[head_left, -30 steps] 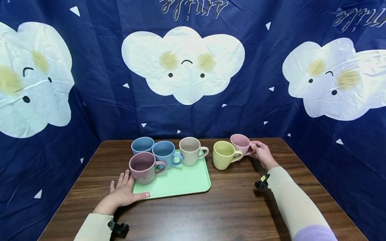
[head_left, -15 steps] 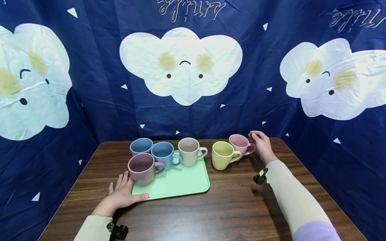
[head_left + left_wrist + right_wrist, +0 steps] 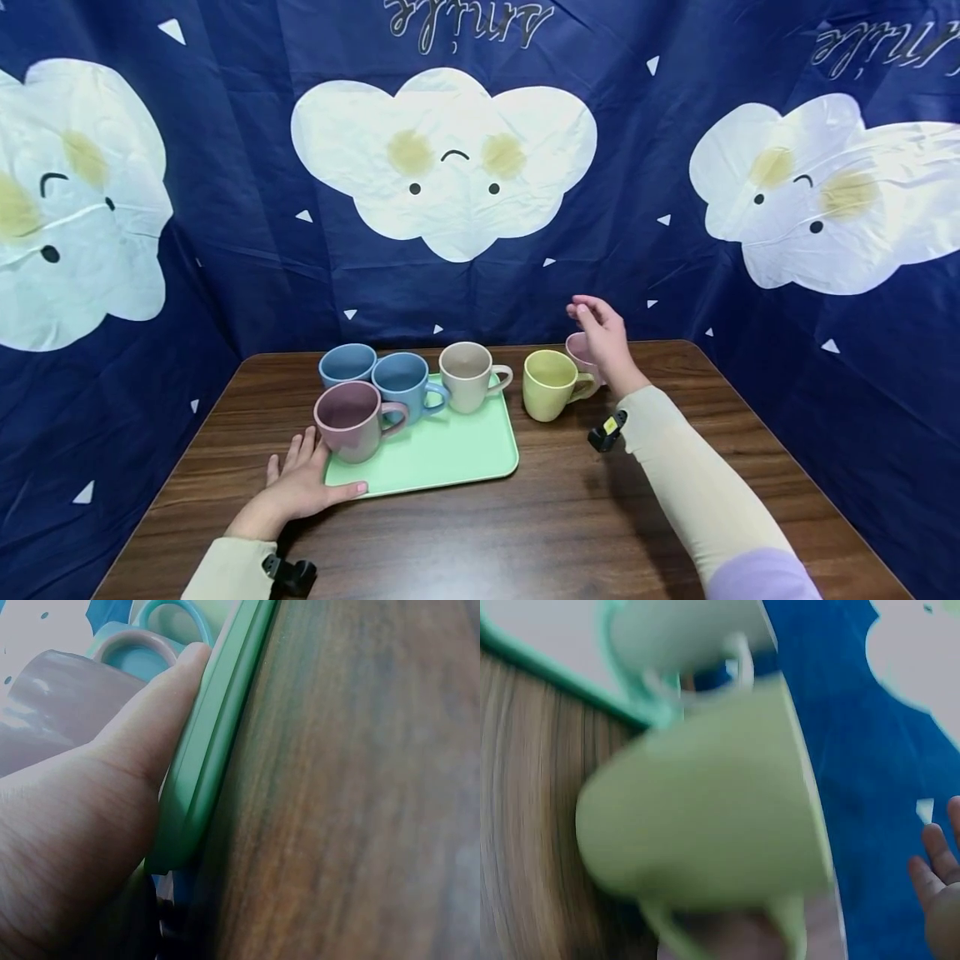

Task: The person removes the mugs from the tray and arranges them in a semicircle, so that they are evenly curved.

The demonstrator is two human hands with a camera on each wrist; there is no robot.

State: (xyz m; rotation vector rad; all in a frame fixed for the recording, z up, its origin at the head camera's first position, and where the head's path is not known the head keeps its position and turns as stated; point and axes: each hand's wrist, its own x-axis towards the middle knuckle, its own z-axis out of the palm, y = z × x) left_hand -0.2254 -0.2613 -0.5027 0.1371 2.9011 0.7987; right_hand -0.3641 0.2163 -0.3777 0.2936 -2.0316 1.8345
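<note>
My left hand (image 3: 296, 486) lies at the near left corner of the green tray (image 3: 450, 454), fingers spread, with the thumb (image 3: 154, 712) resting along the rim. Close by that hand, on the tray, stands a mauve mug (image 3: 354, 427). Behind it are a blue mug (image 3: 402, 385) and a beige mug (image 3: 467, 379), both with handles to the right. My right hand (image 3: 609, 343) is in the air over the pink mug (image 3: 576, 350), partly hiding it; its fingers are loosely bent and hold nothing. A yellow mug (image 3: 547, 392) stands just left of the pink one.
Another blue mug (image 3: 347, 363) stands at the back left, its base hidden by other mugs. The wooden table (image 3: 480, 546) ends at a dark blue cloth (image 3: 480, 300) printed with clouds, which hangs behind and at both sides.
My right hand has let go of the pink mug's handle, risen and moved left above that mug. The left hand stays at the tray corner; the mugs stand as before.
</note>
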